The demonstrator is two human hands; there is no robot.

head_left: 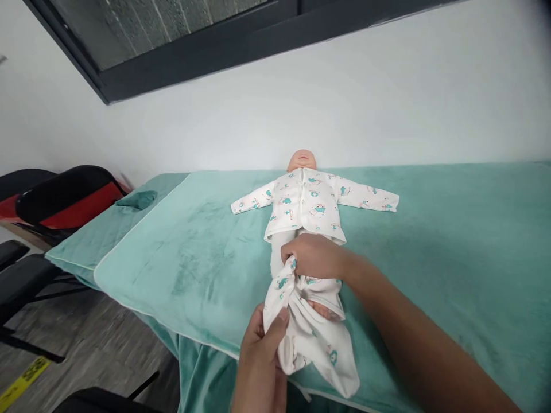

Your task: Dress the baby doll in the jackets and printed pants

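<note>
Patterned pants [321, 350] gathered between two hands

Both the left hand [264, 350] and right hand [314, 256] pinch the cloth around the legs of a doll [305, 201] lying on a green-covered bed [198, 241].

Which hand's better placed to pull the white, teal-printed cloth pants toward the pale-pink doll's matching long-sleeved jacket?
Right, I'd say: the right hand pinches the pants near the jacket; the left hand holds them farther down.

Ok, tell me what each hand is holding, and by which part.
Both hands grip the printed white baby trousers: the right hand pinches bunched cloth at the upper end, the left hand holds the edge of the fabric lower down.
</note>
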